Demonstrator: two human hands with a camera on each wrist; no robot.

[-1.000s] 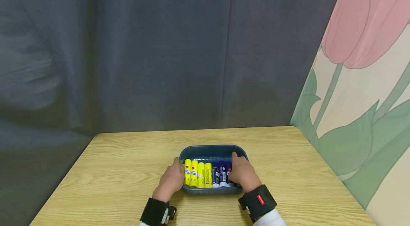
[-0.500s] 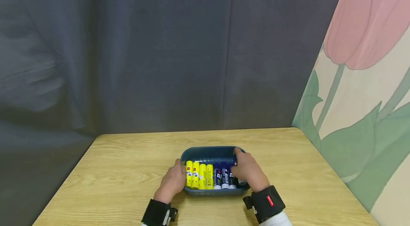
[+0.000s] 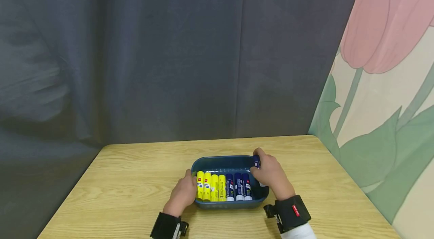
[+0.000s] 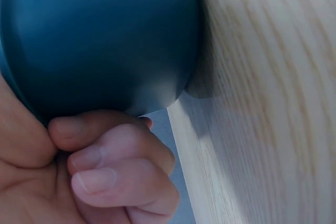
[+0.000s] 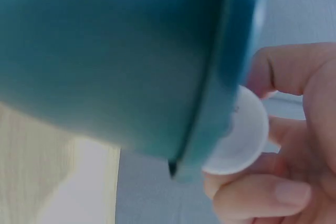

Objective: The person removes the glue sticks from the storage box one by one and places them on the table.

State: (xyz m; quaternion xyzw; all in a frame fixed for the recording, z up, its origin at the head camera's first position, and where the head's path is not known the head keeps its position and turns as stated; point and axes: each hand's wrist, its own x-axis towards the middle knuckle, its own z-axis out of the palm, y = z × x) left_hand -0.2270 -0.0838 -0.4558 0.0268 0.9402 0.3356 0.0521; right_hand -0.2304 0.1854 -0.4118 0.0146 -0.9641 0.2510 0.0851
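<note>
A dark blue plastic bin (image 3: 226, 206) stands on the table, its outer wall (image 4: 105, 40) filling much of the left wrist view. My left hand (image 3: 183, 192) grips the bin's left rim with curled fingers. Inside lie several yellow glue sticks (image 3: 207, 187) side by side, then three dark blue glue sticks (image 3: 239, 187) with white ends. Another dark blue glue stick (image 3: 256, 161) is held by my right hand (image 3: 272, 175) at the bin's right rim. Its round white base (image 5: 247, 135) shows between the fingers in the right wrist view, partly hidden by the bin.
The light wooden table (image 3: 135, 178) extends around the bin on all sides. A dark grey curtain (image 3: 169, 54) hangs behind its far edge. On the right, a wall with painted tulips (image 3: 369, 24) borders the table.
My right hand has lifted a dark blue glue stick from the row's right end and moved right and up to the rim. My left hand keeps its grip on the bin.
</note>
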